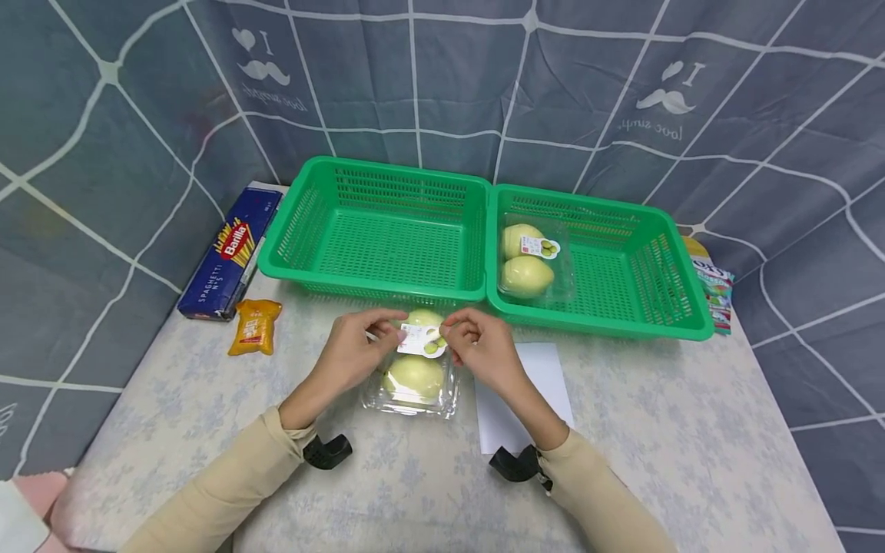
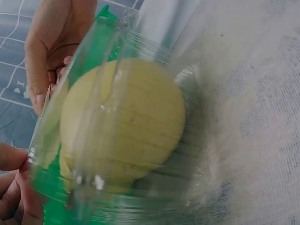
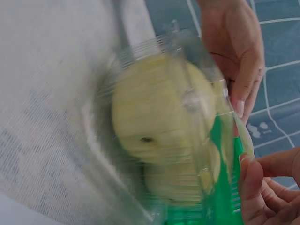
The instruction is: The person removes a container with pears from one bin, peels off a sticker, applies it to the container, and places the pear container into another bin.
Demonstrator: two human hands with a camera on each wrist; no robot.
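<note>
A clear plastic clamshell box [image 1: 387, 403] with two pale yellow-green fruits [image 1: 412, 378] sits on the table in front of the green baskets. Across its lid lies a white label [image 1: 418, 340] with a green fruit picture. My left hand [image 1: 356, 346] pinches the label's left end between thumb and finger. Its right end is pinched by my right hand [image 1: 484, 349], and in the right wrist view the label [image 3: 244, 133] curves up off the lid there. Both wrist views show the fruit [image 2: 124, 124] blurred through the plastic.
Two green baskets [image 1: 376, 288] [image 1: 588, 319] stand side by side; the right one holds a similar fruit box [image 1: 563, 280]. On the left are a blue spaghetti box [image 1: 231, 253] and an orange packet [image 1: 254, 328]. White paper [image 1: 522, 392] lies near my right forearm. A colourful bag [image 1: 715, 292] stands far right.
</note>
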